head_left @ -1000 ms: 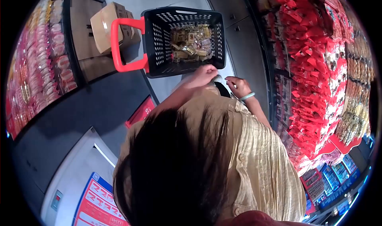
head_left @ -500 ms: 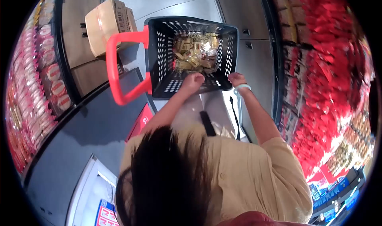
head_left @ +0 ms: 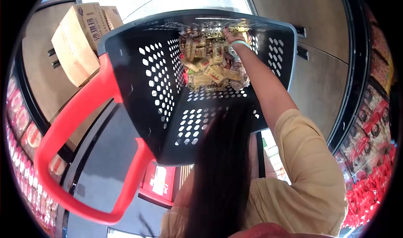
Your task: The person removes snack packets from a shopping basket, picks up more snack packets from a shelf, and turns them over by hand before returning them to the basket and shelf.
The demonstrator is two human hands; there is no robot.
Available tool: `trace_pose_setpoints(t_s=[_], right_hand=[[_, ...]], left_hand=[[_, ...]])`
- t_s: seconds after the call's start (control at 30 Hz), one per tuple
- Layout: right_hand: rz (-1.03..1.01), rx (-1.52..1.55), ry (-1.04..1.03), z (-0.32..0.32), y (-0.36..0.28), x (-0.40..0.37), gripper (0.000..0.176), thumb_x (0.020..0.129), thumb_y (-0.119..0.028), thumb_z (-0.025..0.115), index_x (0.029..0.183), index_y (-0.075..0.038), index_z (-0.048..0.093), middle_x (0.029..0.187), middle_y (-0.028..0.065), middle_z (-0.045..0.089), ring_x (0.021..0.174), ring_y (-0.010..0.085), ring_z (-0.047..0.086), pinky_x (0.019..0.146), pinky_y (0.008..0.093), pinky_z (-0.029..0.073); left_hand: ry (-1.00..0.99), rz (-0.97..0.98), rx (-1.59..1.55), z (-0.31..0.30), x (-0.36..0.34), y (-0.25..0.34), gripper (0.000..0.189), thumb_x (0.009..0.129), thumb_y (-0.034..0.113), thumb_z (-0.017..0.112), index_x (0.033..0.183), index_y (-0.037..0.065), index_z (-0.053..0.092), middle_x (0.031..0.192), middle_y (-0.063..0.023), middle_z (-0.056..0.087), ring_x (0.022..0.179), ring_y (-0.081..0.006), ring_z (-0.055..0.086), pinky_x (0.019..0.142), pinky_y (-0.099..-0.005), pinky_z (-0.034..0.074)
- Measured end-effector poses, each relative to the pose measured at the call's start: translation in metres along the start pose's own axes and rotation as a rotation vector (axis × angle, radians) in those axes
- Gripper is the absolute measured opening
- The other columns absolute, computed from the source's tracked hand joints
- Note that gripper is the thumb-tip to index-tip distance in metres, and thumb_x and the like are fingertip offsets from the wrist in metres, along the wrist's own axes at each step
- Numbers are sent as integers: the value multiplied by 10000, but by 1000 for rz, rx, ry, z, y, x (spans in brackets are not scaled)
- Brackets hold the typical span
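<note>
A black shopping basket (head_left: 163,148) with perforated walls and a red handle (head_left: 82,112) takes up the middle of the head view, its open top toward me. Many small snack packets (head_left: 213,73) in yellowish, see-through wrappers lie heaped at the bottom. My right hand (head_left: 231,36), with a pale green band at the wrist, reaches down into the basket to the far right of the heap. Its fingers are among the packets and mostly hidden, so I cannot tell whether they grip one. My left hand is out of sight; dark hair hangs over the basket's near side.
Cardboard boxes (head_left: 79,41) stand at the upper left beside wooden cabinets (head_left: 317,64) with dark handles. Shelves of packaged goods (head_left: 365,133) line the right side, with more packs (head_left: 31,137) at the left. A red box (head_left: 159,183) sits below the basket.
The basket now looks larger and closer. My right hand has gone from its near rim down to the packets inside. My left hand, earlier at the near side, has left the view.
</note>
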State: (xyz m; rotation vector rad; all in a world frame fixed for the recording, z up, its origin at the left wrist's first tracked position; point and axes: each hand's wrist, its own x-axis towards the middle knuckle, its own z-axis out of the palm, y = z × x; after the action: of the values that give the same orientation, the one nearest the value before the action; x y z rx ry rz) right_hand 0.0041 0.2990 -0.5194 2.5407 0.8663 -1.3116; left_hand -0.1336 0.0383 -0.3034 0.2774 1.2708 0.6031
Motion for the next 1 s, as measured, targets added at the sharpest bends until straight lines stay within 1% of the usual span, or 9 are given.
trace_pose_setpoints(t_s=[0.17,0.23,0.33,0.53,0.63,0.83,0.9,0.93,1.0], right_hand=[[105,-6,94,31,-14,8,1114,648,-828,551,1389,-27,327,1403,225,400,1302,338,403,1069,461,326],[68,-4,127,35,-15,7,1090,634,-834,560,1357,-45,353,1381,192,422,1295,324,405,1064,471,319],[48,-85,131,35,-20,11,1026,625,-797,614,1312,-64,407,1382,161,429,1279,316,422,1063,461,324],[-136,15,28,47,-22,7,935,679,-524,780,1360,-12,394,1321,182,523,1190,302,536,1009,371,423],[-81,90,-69,49,-27,-1,826,746,-537,723,1347,-40,453,1313,149,511,1277,243,447,1046,309,389],[35,1174,-376,47,1,7,359,847,-295,710,1010,-18,550,1299,155,542,1183,191,510,972,284,444],[-183,683,-310,36,12,-10,324,838,-264,718,977,-27,546,1120,130,612,1036,180,570,903,287,474],[-285,942,-318,39,27,-17,383,800,-262,751,1037,-32,556,991,85,617,908,168,585,824,282,483],[-255,734,-243,23,44,-35,399,774,-276,772,1024,-41,568,960,73,620,865,156,580,786,285,480]], left_hand=[[44,172,278,10,0,11,265,918,55,546,1180,15,553,1067,-105,630,967,-165,605,852,-292,478],[90,96,370,13,-2,22,281,898,68,582,1170,6,553,1051,-112,634,939,-171,616,819,-289,487],[56,127,310,13,-2,29,276,892,83,588,1156,9,557,1025,-116,640,928,-167,621,809,-286,488],[45,211,351,14,-2,28,266,867,73,611,1123,14,574,997,-108,640,878,-181,629,776,-290,501],[47,196,353,15,-3,30,273,877,65,592,1142,9,560,1036,-102,636,911,-166,624,797,-289,496],[65,173,300,17,-3,21,310,865,84,619,1158,9,551,1072,-117,617,982,-199,606,847,-317,483],[91,122,279,14,-1,31,343,859,111,636,1170,6,542,1070,-129,615,972,-210,604,845,-320,481],[107,97,271,12,0,37,360,856,125,645,1177,4,537,1069,-135,613,967,-216,603,844,-321,480],[141,37,259,11,-1,45,395,850,152,662,1189,0,528,1067,-147,611,957,-227,601,842,-324,477]])
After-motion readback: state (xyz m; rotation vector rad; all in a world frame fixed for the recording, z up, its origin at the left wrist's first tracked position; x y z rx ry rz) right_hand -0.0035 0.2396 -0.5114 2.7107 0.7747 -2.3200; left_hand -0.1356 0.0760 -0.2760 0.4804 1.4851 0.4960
